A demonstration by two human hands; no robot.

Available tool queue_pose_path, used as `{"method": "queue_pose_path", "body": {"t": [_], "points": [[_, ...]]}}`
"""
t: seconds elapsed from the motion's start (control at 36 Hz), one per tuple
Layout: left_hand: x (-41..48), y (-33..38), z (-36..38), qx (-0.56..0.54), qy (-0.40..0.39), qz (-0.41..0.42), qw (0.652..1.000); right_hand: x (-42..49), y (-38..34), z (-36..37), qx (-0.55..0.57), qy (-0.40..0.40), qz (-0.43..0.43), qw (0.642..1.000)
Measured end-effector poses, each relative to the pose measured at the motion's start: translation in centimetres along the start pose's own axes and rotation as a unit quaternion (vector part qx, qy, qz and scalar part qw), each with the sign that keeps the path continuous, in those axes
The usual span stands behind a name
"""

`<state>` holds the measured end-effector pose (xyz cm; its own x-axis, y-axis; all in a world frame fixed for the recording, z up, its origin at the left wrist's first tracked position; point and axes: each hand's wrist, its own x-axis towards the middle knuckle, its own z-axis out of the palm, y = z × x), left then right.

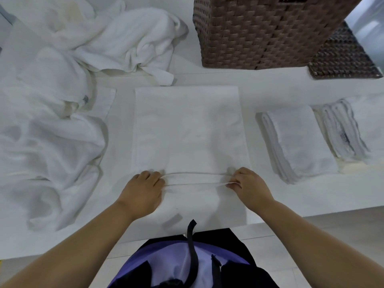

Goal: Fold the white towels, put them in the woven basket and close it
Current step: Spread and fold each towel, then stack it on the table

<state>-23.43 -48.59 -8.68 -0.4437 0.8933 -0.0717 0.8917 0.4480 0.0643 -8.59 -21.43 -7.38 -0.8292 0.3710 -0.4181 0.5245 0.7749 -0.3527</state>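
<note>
Far out to the left of the grip, a heap of loose white towels (52, 129) lies crumpled across the white table (116, 125), and a second crumpled towel (133, 42) sits beyond it, up and left of the hands. The left hand (143, 190) has its fingers curled round the left end of a raised fold in the flat towel (187, 125), with the knuckles facing away from the person. This flat towel is spread smooth on the table. It runs from under both hands away toward the far side, and its near edge reaches the table edge by the person's body. Between the two hands the pinched cloth stands up as two thin parallel ridges. The right hand (247, 186) pinches the other end of the same fold between thumb and curled fingers, level with the left hand. Both hands are thus clamped on the one towel, with its width held between them. Straight beyond the grip and a little to the right, well apart from the hands, stands the brown woven basket (259, 32), its top out of view. A dark woven panel (342, 57) lies against the basket's right side. Just to the right of the right hand, a folded towel stack (297, 140) rests on the table, and a narrower folded stack with grey edges (342, 129) lies just beside it, further right.
</note>
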Motion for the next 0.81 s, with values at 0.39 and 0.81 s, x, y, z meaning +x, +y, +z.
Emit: {"method": "queue_pose_path", "body": {"t": [0.39, 0.81], "points": [[0.6, -0.1, -1.7, -0.116, -0.063, -0.076, 0.988, 1.1, -1.1, -3.6, 0.039, 0.025, 0.034, 0.998], [4.7, -5.1, -12.5, -0.043, -0.037, -0.106, 0.993, 3.0, -4.7, -12.7, -0.057, 0.117, -0.098, 0.987]]}}
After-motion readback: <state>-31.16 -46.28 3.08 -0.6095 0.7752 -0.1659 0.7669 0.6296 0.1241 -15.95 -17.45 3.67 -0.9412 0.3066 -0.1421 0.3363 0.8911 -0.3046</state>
